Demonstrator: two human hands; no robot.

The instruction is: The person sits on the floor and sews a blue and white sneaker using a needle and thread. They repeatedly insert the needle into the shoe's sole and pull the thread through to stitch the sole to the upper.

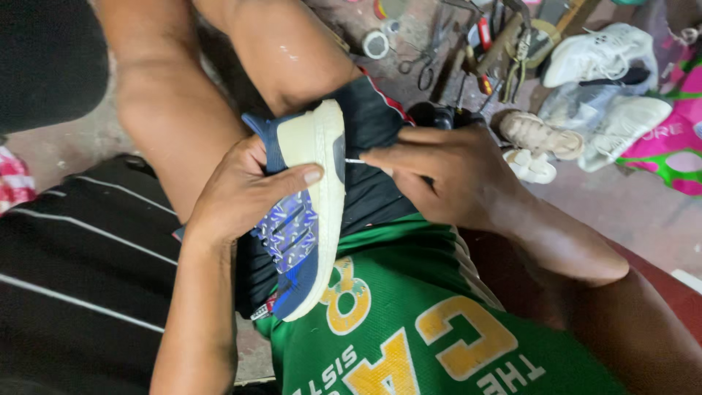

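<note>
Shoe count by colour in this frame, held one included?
Blue shoe with cream sole, held by left hand, right hand at its edge: 1
White shoes: 2
Beige shoe: 1
Total: 4

Navy shoe [303, 219] with cream sole and blue-and-white patterned upper, green-and-yellow shirt [417, 322]

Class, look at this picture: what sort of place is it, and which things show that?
Probably a shoe-repair workspace on the floor: scissors and hand tools lie on the ground, worn white shoes wait nearby, and the left hand holds a blue sneaker.
</note>
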